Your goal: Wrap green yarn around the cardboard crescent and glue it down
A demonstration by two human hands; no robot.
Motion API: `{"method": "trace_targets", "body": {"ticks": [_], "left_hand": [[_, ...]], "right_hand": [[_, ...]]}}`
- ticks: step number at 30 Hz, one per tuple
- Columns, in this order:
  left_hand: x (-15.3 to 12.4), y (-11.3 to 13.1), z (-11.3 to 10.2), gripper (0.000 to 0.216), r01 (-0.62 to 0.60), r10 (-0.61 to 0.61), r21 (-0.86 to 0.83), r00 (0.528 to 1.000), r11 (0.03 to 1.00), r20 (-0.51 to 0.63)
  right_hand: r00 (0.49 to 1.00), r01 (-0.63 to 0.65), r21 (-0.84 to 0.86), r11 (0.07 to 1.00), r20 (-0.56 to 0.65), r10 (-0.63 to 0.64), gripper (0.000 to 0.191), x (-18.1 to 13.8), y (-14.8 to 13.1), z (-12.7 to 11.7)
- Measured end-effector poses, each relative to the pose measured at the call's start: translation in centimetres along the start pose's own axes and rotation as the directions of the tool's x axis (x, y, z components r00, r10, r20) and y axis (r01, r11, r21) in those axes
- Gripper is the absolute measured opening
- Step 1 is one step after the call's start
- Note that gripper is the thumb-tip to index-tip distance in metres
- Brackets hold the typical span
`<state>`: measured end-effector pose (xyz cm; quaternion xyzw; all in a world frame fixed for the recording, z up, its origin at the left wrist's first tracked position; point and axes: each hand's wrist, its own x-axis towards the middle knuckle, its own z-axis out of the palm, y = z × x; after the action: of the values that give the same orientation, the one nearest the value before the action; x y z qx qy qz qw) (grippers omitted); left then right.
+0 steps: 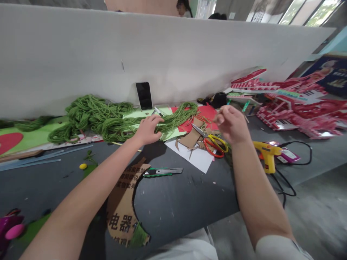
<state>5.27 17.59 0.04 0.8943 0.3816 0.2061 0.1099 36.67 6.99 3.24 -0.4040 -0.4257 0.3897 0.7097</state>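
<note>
My left hand rests on a long bundle of green yarn that lies along the foot of a white wall, and its fingers curl over the strands. My right hand hovers above the floor to the right, its fingers pinched together; what they hold is too thin to make out. Scissors with red and yellow handles lie just below my right hand on brown cardboard scraps and white paper.
A phone leans on the white wall. A utility knife and a cut cardboard piece lie on the dark floor. A yellow glue gun with a black cord sits right. Red and pink printed pieces pile far right.
</note>
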Motion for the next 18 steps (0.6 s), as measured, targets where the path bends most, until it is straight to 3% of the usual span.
{"method": "trace_targets", "body": {"ticks": [1,2,3,5,7,9,12,13,15,17,18], "left_hand": [[-0.1,0.9,0.0,0.06,-0.028,0.028,-0.033,1.0,0.999,-0.002],[-0.2,1.8,0.0,0.068,-0.068,0.069,-0.123,0.998,0.99,0.004],[-0.4,2.8,0.1,0.078,-0.092,0.104,-0.242,0.994,0.966,0.037],[-0.9,4.9,0.4,0.095,-0.117,0.193,-0.425,0.971,0.898,0.14],[-1.4,6.7,1.0,0.101,-0.156,0.316,-0.526,0.92,0.836,0.23],[-1.6,7.9,1.8,0.09,-0.176,0.381,-0.562,0.884,0.809,0.272],[-1.3,8.7,2.9,0.065,-0.171,0.412,-0.591,0.86,0.788,0.302],[-0.9,8.9,3.3,0.055,-0.133,0.377,-0.608,0.879,0.783,0.293],[-0.2,8.9,3.9,0.035,-0.009,0.23,-0.644,0.938,0.765,0.261],[0.7,8.8,4.5,0.021,0.104,0.078,-0.666,0.968,0.738,0.237],[1.1,8.6,4.8,0.015,0.149,0.017,-0.675,0.973,0.723,0.232]], "right_hand": [[0.975,-0.025,0.015,1.0,0.223,0.021,0.022,-1.0,-0.1,1.2],[0.901,-0.066,0.012,0.998,0.43,0.054,0.019,-2.1,-0.3,2.3],[0.791,-0.108,-0.003,0.994,0.605,0.088,0.016,-3.3,-0.5,3.4],[0.506,-0.246,-0.047,0.968,0.846,0.169,0.013,-5.4,-0.6,5.4],[0.249,-0.362,-0.068,0.93,0.954,0.167,0.013,-7.2,-0.3,7.3],[-0.021,-0.427,-0.046,0.903,0.999,0.041,0.014,-8.4,0.5,9.2],[-0.399,-0.501,0.049,0.864,0.873,-0.28,0.016,-9.7,2.1,11.9],[-0.476,-0.491,0.08,0.867,0.809,-0.344,0.018,-10.2,2.4,12.6],[-0.564,-0.417,0.161,0.894,0.726,-0.394,0.022,-11.2,2.4,13.4],[-0.581,-0.253,0.224,0.941,0.743,-0.334,0.035,-12.5,1.4,13.4],[-0.564,-0.14,0.226,0.964,0.782,-0.265,0.041,-13.2,0.7,13.1]]}}
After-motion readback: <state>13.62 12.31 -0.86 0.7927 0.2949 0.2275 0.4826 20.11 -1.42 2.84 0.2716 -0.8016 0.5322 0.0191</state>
